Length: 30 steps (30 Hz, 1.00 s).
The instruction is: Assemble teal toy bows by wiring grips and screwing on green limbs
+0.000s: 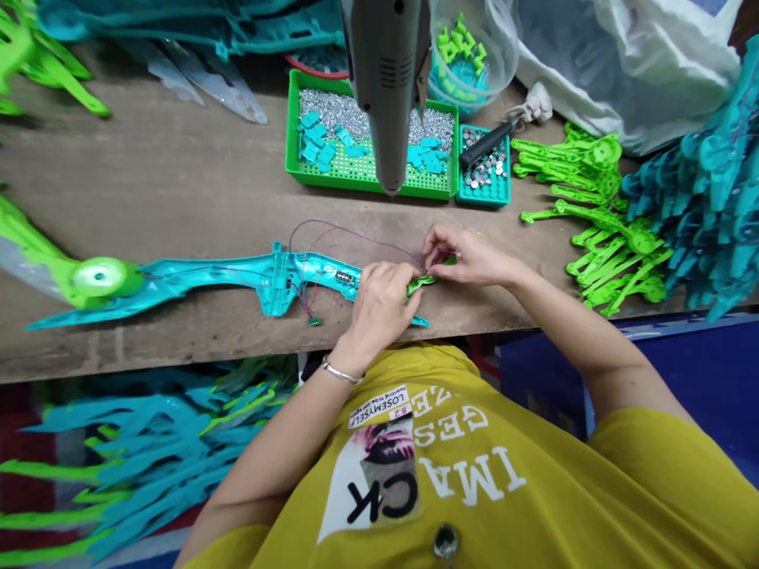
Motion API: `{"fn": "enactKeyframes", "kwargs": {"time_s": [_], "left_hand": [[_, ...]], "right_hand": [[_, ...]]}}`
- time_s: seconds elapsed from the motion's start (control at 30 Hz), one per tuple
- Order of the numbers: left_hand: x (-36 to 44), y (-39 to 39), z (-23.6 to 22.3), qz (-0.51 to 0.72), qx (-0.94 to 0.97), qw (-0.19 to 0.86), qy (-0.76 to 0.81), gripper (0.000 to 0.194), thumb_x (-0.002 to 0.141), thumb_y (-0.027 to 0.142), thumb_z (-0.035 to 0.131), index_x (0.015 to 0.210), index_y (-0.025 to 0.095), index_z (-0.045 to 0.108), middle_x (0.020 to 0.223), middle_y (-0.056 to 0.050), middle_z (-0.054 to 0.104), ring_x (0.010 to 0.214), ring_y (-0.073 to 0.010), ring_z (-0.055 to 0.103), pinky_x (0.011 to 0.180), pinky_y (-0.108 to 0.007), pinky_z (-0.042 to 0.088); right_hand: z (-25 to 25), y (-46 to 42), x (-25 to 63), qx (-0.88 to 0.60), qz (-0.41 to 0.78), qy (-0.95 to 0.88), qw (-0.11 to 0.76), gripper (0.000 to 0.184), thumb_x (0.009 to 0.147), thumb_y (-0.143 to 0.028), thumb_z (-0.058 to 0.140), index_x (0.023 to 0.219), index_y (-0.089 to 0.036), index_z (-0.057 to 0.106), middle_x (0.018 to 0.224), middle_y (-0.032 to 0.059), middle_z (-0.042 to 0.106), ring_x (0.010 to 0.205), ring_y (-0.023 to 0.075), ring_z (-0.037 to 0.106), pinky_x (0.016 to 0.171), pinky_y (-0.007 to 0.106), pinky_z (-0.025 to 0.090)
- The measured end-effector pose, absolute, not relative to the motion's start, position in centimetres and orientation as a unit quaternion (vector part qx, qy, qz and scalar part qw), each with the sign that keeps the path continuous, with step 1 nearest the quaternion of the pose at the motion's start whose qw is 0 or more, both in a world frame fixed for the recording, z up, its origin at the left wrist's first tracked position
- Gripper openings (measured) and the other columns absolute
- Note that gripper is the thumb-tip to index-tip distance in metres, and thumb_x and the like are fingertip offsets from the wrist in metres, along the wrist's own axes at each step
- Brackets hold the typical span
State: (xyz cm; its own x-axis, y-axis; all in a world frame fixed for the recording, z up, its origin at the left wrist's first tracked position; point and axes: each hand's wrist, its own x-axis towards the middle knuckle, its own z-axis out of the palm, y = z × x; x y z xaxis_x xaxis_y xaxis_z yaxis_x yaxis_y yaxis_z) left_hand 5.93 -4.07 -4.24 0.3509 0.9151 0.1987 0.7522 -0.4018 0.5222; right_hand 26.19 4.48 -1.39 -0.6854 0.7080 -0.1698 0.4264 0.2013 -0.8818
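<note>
A long teal plastic shell (219,273), shaped like half of a toy bow, lies on the bench with its hollow side up. My left hand (385,300) is closed over its right end, beside a bright green piece (420,283) partly hidden by the fingers. To the right of it, my right hand (471,254) pinches a thin dark wire (349,228) at the green piece. That wire loops back to the shell's middle. A small green circuit board (314,322) hangs on wires at the shell's near edge. A green arm with a round white-centred hub (100,278) sits at the left end.
An electric screwdriver (391,95) hangs above the bench. Behind the shell stand a green basket (373,188) of screws and teal clips, a teal tray (485,194) with metal discs, and a clear tub (504,47). Green arms (617,237) and teal shells (700,182) pile up right.
</note>
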Motion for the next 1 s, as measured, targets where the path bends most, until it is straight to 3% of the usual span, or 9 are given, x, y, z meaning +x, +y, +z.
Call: {"fn": "enactKeyframes", "kwargs": {"time_s": [0.2, 0.33, 0.57, 0.8, 1.0], "left_hand": [[5.7, -4.1, -4.6, 0.244, 0.812, 0.164, 0.504, 0.005, 0.093, 0.022, 0.065, 0.096, 0.019, 0.062, 0.09, -0.006, 0.069, 0.094, -0.0263, 0.062, 0.09, -0.04, 0.047], [5.5, -4.3, -4.3, 0.245, 0.833, 0.143, 0.474, 0.007, 0.096, 0.025, 0.063, 0.097, 0.019, 0.065, 0.099, -0.007, 0.072, 0.099, -0.0263, 0.061, 0.089, -0.04, 0.048], [5.6, -5.1, -3.5, 0.179, 0.88, 0.095, 0.429, 0.033, 0.1, 0.023, 0.056, 0.131, 0.022, 0.066, 0.122, -0.012, 0.069, 0.109, -0.0285, 0.058, 0.1, -0.047, 0.047], [5.7, -4.5, -3.4, 0.127, 0.886, 0.128, 0.427, 0.039, 0.102, 0.025, 0.048, 0.137, 0.017, 0.064, 0.111, -0.016, 0.064, 0.106, -0.0304, 0.055, 0.094, -0.045, 0.05], [5.5, -4.2, -3.6, 0.143, 0.872, 0.161, 0.439, 0.039, 0.101, 0.02, 0.045, 0.133, 0.022, 0.067, 0.109, -0.014, 0.061, 0.103, -0.0284, 0.054, 0.093, -0.044, 0.051]], "right_hand": [[-1.1, 4.6, 26.1, -0.352, 0.497, -0.784, 0.123, 0.02, 0.079, -0.012, 0.064, 0.096, -0.019, 0.054, 0.087, 0.0026, 0.076, 0.077, 0.0145, 0.071, 0.073, 0.026, 0.051], [-1.2, 4.7, 26.2, -0.351, 0.489, -0.789, 0.119, 0.02, 0.079, -0.012, 0.063, 0.095, -0.019, 0.053, 0.087, 0.0026, 0.075, 0.078, 0.0143, 0.071, 0.073, 0.027, 0.052], [-1.4, 4.7, 26.2, -0.366, 0.488, -0.784, 0.117, 0.021, 0.078, -0.013, 0.065, 0.095, -0.019, 0.054, 0.086, 0.0025, 0.075, 0.078, 0.0155, 0.071, 0.074, 0.028, 0.052], [-1.1, 5.3, 26.3, -0.382, 0.43, -0.814, 0.085, 0.003, 0.082, -0.019, 0.065, 0.085, -0.017, 0.065, 0.081, 0.0014, 0.074, 0.072, 0.0142, 0.064, 0.07, 0.027, 0.045], [-1.0, 4.9, 26.3, -0.381, 0.458, -0.797, 0.099, 0.01, 0.079, -0.014, 0.063, 0.086, -0.017, 0.069, 0.085, 0.0022, 0.078, 0.077, 0.016, 0.07, 0.075, 0.029, 0.05]]}}
